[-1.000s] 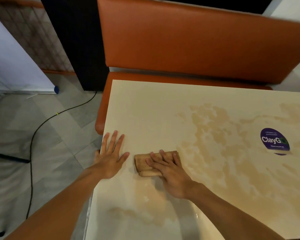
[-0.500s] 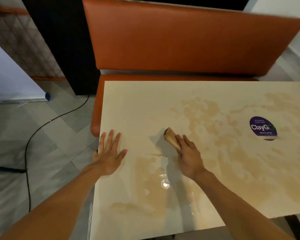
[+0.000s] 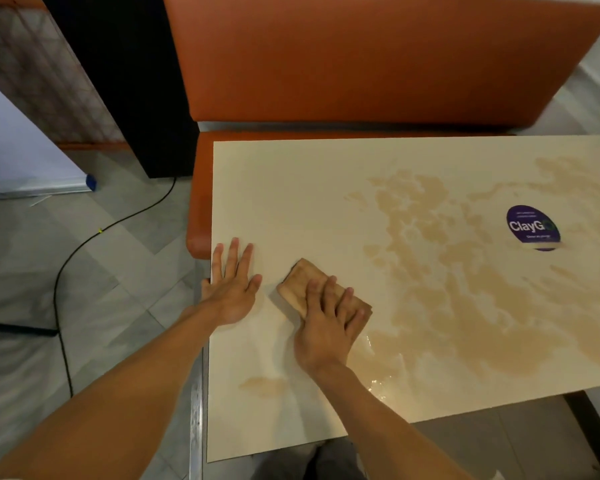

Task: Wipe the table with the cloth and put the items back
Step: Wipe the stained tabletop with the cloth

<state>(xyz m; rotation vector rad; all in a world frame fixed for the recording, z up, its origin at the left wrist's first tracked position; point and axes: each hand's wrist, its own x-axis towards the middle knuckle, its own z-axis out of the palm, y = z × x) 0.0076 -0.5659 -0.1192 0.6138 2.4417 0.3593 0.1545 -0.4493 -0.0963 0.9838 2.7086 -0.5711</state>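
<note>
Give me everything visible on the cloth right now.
The cloth is tan, folded into a thick flat rectangular pad, soft fabric by its look. It lies flat and skewed on the cream table near its left edge, beside wet brown smears. The right hand presses on its near half with straight fingers; the far corner shows.

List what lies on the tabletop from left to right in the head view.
left hand, flat at the table edge → cloth, with the right hand pressing on it → purple sticker. The brown spill spreads too wide to place in the order.
</note>
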